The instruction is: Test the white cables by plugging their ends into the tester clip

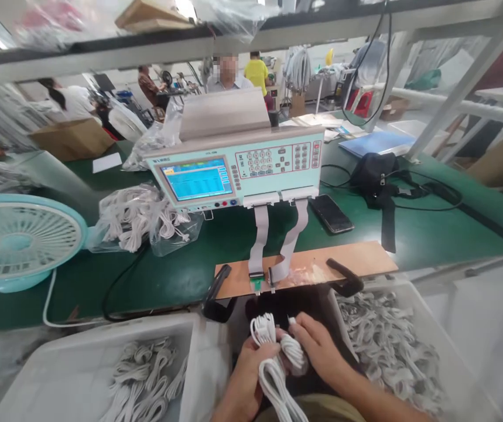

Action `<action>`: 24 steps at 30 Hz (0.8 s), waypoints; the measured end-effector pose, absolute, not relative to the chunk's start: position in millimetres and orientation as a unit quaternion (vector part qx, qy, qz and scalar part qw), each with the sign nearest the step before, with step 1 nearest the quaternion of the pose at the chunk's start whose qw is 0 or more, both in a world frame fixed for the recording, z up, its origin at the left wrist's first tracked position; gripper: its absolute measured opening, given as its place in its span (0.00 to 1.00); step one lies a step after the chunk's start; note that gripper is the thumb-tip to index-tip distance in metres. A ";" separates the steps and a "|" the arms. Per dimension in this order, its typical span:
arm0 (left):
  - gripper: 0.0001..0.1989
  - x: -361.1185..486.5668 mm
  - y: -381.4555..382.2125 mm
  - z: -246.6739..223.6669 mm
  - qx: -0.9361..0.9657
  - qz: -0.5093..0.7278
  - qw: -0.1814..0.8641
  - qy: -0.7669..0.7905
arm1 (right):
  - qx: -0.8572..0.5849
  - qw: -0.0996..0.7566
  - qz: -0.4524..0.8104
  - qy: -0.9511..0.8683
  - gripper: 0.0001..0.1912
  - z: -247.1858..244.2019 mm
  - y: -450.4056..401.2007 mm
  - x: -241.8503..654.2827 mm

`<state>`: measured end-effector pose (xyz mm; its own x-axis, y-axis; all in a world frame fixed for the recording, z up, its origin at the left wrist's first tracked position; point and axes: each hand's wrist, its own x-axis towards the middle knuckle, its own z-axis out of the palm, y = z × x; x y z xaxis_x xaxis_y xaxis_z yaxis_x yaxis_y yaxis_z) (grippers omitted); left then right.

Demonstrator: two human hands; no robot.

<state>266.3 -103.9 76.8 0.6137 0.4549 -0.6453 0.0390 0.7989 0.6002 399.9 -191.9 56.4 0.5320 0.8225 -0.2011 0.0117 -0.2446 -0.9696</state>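
Observation:
Bundled white cable lies in my left hand, whose fingers close around the coils. My right hand pinches a small white connector at a cable end, beside a second white coil. Both hands are close together, just below the front edge of the bench. Above them, a wooden board carries a small green circuit board with two grey ribbon cables running up to a tester with a lit blue screen.
White bins with coiled cables stand on the left and right. Black clamps grip the board. On the green bench are a fan, bagged cables, a phone and a black bag. People sit beyond.

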 end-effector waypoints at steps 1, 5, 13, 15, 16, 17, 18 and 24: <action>0.17 265.0 -107.4 73.6 0.294 0.099 0.852 0.422 | -0.709 0.501 0.387 -0.310 0.17 52.8 -211.3 414.0; 0.17 265.8 -118.0 63.4 0.318 0.046 0.833 0.451 | -0.846 0.285 0.250 -0.375 0.13 51.3 -279.6 471.0; 0.18 294.1 -141.7 60.2 0.310 -0.072 0.860 0.399 | -0.703 0.405 0.219 -0.542 0.20 80.2 -251.3 425.5; 0.18 294.7 -149.1 57.8 0.283 -0.051 0.872 0.395 | -0.685 0.451 0.194 -0.538 0.16 71.6 -243.9 413.8; 0.18 293.2 -152.7 56.2 0.263 -0.034 0.877 0.402 | -0.680 0.467 0.189 -0.532 0.14 66.4 -243.4 410.8; 0.18 290.9 -156.1 54.6 0.236 -0.015 0.880 0.411 | -0.678 0.480 0.189 -0.523 0.12 61.6 -244.3 409.1; 0.19 288.1 -159.1 53.2 0.210 0.001 0.882 0.423 | -0.677 0.492 0.193 -0.512 0.11 57.9 -246.0 408.4; 0.19 274.1 -166.4 56.4 0.184 0.070 0.882 0.429 | -0.670 0.508 0.246 -0.481 0.05 60.7 -247.0 403.8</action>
